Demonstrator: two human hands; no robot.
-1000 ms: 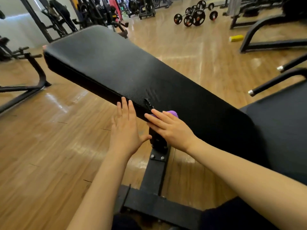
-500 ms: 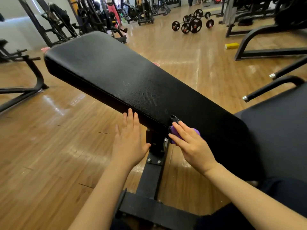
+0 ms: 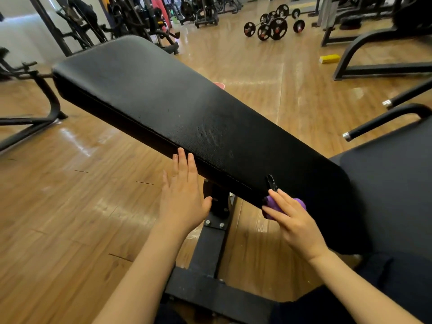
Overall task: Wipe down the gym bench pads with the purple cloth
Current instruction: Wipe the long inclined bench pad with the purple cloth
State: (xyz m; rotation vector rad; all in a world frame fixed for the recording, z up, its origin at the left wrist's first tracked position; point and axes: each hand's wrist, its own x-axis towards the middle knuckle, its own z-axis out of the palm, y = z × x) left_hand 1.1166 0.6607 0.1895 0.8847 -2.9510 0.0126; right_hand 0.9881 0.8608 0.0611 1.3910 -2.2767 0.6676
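Observation:
A long black bench back pad runs from upper left to lower right, with the black seat pad at its right end. My right hand presses the bunched purple cloth against the pad's near side edge, fingers straight, next to a small tear in the cover. My left hand lies flat with straight fingers, fingertips touching the pad's near edge further left. Most of the cloth is hidden under my right hand.
The bench's black steel frame stands on the wooden floor below my hands. Two chrome-tipped handles stick out at the right. Barbell plates, a yellow block and other machines stand farther off.
My right hand has slid the purple cloth to the right along the pad's near edge, toward the seat end. My left hand has kept its place on the edge.

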